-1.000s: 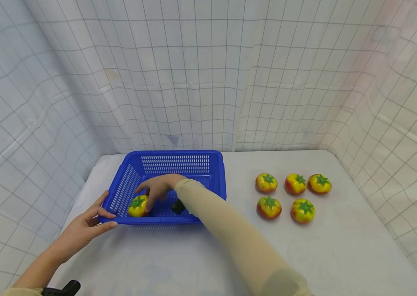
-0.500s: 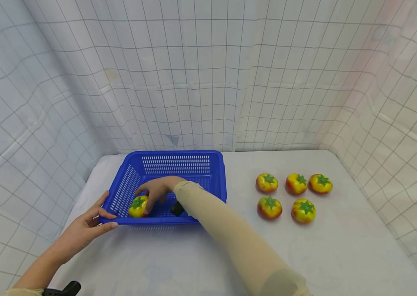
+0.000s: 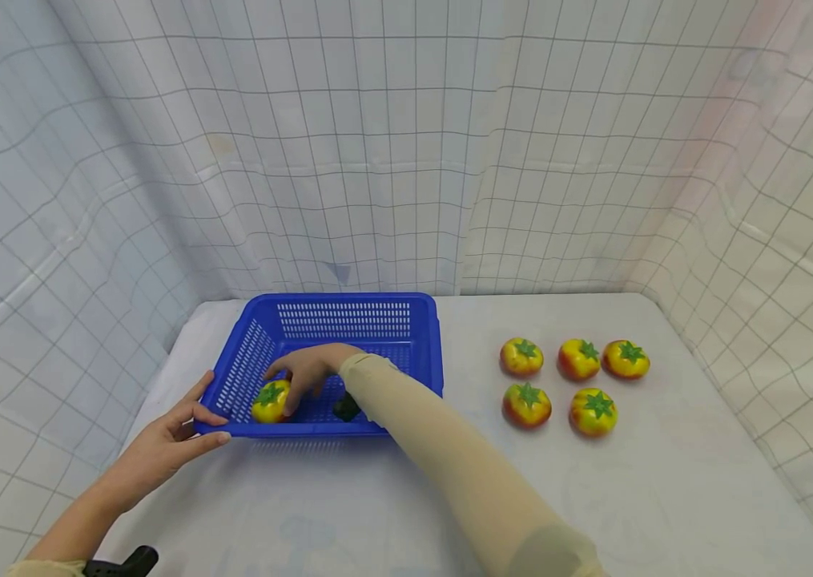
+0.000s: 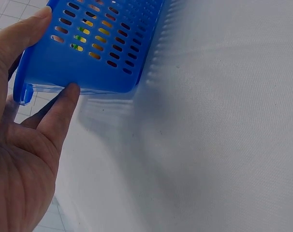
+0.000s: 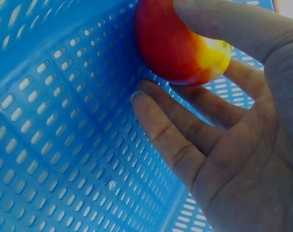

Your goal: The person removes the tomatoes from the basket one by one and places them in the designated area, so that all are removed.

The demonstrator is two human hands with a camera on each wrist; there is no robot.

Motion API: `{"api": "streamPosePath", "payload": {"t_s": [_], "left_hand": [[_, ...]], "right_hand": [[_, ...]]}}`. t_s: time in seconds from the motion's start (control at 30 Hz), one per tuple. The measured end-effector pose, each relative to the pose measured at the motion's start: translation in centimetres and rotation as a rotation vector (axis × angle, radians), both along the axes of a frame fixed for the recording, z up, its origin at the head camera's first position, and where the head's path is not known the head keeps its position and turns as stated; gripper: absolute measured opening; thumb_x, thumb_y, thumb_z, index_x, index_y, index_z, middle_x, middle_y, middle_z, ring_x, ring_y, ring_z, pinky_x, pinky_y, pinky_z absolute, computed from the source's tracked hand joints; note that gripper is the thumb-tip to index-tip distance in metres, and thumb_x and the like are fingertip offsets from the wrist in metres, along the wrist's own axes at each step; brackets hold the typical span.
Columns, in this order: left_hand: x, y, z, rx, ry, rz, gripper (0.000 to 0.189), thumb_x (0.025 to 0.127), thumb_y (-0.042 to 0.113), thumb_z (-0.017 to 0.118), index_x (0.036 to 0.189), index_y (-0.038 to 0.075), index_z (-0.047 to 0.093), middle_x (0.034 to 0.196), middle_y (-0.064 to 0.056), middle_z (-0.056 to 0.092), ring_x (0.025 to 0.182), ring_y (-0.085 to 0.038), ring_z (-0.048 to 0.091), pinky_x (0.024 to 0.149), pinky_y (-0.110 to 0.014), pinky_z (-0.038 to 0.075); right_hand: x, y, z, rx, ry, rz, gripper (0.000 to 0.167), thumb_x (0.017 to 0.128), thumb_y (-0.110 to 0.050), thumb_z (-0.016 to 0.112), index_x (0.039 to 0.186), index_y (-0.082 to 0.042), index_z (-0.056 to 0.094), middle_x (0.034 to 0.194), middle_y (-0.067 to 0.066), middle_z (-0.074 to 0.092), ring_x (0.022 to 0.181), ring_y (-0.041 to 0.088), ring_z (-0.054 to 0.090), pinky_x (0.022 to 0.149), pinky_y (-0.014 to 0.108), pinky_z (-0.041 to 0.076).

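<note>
A blue perforated plastic basket (image 3: 348, 306) stands on the left half of the white-covered table. My left hand (image 3: 154, 453) grips its near left corner, with the thumb and fingers on either side of the rim; the basket wall (image 4: 64, 58) fills the top left of the left wrist view. Inside the basket, my right hand (image 3: 310, 370) holds a red-and-yellow tomato-like fruit (image 3: 271, 402) with a green leafy top, close to that same corner. In the right wrist view, the thumb lies over the fruit (image 5: 170, 48) and some fingers curve behind it.
Several more such fruits, among them one at the front (image 3: 593, 413) and one at the far right (image 3: 625, 359), lie on the table (image 3: 680, 481) right of the basket. Grid-patterned white curtains (image 3: 406, 160) enclose the back and sides.
Both hands, the basket and the fruit keep nearly the same places. The view has shifted very slightly.
</note>
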State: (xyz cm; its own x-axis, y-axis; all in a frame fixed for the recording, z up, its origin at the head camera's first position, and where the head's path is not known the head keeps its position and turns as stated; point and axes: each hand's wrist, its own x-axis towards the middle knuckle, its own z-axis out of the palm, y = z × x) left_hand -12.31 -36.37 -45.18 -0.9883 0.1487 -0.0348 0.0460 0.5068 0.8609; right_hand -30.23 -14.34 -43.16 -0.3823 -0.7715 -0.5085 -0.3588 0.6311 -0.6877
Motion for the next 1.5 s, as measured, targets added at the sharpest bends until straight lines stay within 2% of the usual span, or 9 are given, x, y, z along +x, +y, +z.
{"api": "streamPosePath", "payload": {"t_s": [0.2,0.47,0.73,0.9,1.1,1.5], "left_hand": [[0.0,0.1,0.1,0.011,0.000,-0.005,0.028,0.100,0.025,0.070,0.116,0.003,0.064,0.172,-0.011,-0.001,0.139,-0.061,0.032,0.089,-0.013,0.048],[0.0,0.1,0.1,0.014,-0.002,-0.003,0.028,0.100,0.025,0.069,0.116,0.003,0.064,0.172,-0.011,-0.001,0.137,-0.059,0.038,0.089,-0.015,0.050],[-0.1,0.1,0.0,0.023,-0.012,-0.002,0.029,0.100,0.025,0.070,0.117,0.003,0.064,0.172,-0.011,-0.002,0.137,-0.061,0.035,0.089,-0.014,0.049],[0.0,0.1,0.1,0.010,-0.012,0.003,0.029,0.099,0.026,0.070,0.116,0.003,0.064,0.172,-0.013,-0.001,0.137,-0.062,0.035,0.088,-0.013,0.049],[-0.1,0.0,0.0,0.012,-0.007,-0.001,0.029,0.100,0.026,0.070,0.116,0.003,0.064,0.172,-0.012,-0.001,0.138,-0.061,0.034,0.089,-0.013,0.049],[-0.2,-0.2,-0.1,0.000,0.005,-0.014,0.027,0.100,0.025,0.069,0.116,0.004,0.064,0.172,-0.011,0.000,0.138,-0.062,0.033,0.088,-0.012,0.048]], "right_hand": [[0.1,0.1,0.0,-0.005,-0.009,-0.002,0.073,0.089,-0.016,0.081,0.153,-0.025,0.047,0.140,-0.005,0.051,0.109,0.009,0.053,0.085,0.027,0.056],[0.2,0.3,0.1,-0.020,-0.015,0.004,0.069,0.090,-0.014,0.080,0.151,-0.024,0.050,0.137,-0.004,0.052,0.108,0.010,0.053,0.084,0.027,0.057],[0.1,0.4,-0.2,-0.034,-0.011,0.009,0.063,0.090,-0.013,0.080,0.146,-0.024,0.054,0.127,-0.005,0.055,0.106,0.010,0.054,0.081,0.026,0.057],[0.0,0.5,-0.4,-0.048,-0.008,0.009,0.061,0.091,-0.013,0.080,0.145,-0.023,0.054,0.126,-0.004,0.055,0.105,0.010,0.055,0.081,0.025,0.057],[-0.1,0.8,-0.1,-0.077,0.009,0.024,0.060,0.091,-0.011,0.079,0.145,-0.021,0.054,0.128,-0.001,0.054,0.105,0.011,0.055,0.079,0.024,0.056],[-0.1,2.3,0.6,-0.129,0.030,0.007,0.055,0.091,-0.010,0.079,0.139,-0.020,0.055,0.120,-0.003,0.054,0.103,0.012,0.056,0.079,0.021,0.055]]}}
